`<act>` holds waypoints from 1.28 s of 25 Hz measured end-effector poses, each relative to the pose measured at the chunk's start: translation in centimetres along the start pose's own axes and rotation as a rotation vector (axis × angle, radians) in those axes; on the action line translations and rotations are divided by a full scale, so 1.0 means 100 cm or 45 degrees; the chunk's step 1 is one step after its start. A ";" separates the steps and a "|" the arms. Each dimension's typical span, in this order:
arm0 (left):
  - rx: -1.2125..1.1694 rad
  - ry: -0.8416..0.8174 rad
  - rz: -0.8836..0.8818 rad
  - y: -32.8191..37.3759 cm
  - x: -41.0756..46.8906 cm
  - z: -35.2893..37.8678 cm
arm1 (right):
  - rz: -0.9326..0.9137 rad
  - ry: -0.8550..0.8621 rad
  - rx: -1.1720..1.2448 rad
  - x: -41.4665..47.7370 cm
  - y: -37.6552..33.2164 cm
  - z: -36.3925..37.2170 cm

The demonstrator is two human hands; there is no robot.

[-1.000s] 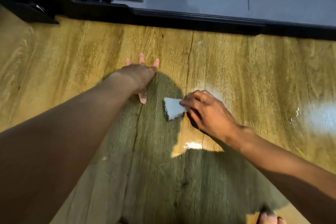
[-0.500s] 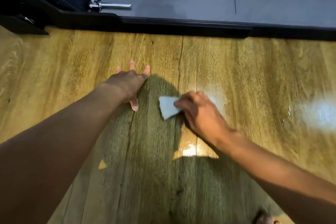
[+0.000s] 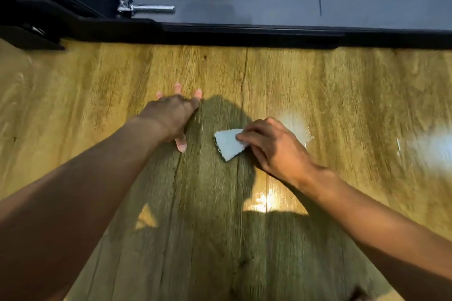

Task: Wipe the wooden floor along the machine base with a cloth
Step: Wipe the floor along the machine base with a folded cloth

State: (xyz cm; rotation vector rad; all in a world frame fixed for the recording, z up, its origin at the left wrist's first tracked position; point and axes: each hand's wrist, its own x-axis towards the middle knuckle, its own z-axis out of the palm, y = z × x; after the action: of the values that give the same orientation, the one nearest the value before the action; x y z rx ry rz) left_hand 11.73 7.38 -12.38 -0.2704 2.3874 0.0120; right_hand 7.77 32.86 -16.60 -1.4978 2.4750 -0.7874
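The right hand (image 3: 274, 146) presses a small pale cloth (image 3: 228, 144) onto the wooden floor (image 3: 342, 95), its fingers curled over the cloth's edge and gripping it. The cloth is on the near side of the black machine base (image 3: 244, 34), well apart from it. The left hand (image 3: 171, 117) lies flat on the boards, fingers spread and holding nothing, slightly nearer the base. A chrome bar (image 3: 146, 8) sits just beyond the base's edge.

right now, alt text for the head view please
The right hand holds a small pale cloth against the wooden floor, while the left hand rests flat beside it. The black machine base runs across the top.
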 end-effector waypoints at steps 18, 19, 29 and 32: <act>-0.020 -0.014 -0.037 -0.001 0.005 0.003 | 0.276 0.123 -0.276 0.113 0.096 -0.036; -0.012 -0.016 -0.039 -0.001 0.005 0.003 | 0.253 0.103 -0.298 0.104 0.089 -0.030; -0.017 -0.023 -0.045 0.003 0.001 0.000 | 0.244 0.145 -0.430 0.108 0.109 -0.042; -0.032 -0.025 -0.044 0.003 0.001 0.001 | 0.035 0.070 -0.407 0.082 0.100 -0.032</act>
State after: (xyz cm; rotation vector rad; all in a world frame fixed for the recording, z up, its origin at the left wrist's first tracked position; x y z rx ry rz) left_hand 11.67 7.67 -12.57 -0.3218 2.3638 0.0282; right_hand -5.34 30.66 -17.71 -1.5496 2.7595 -0.4480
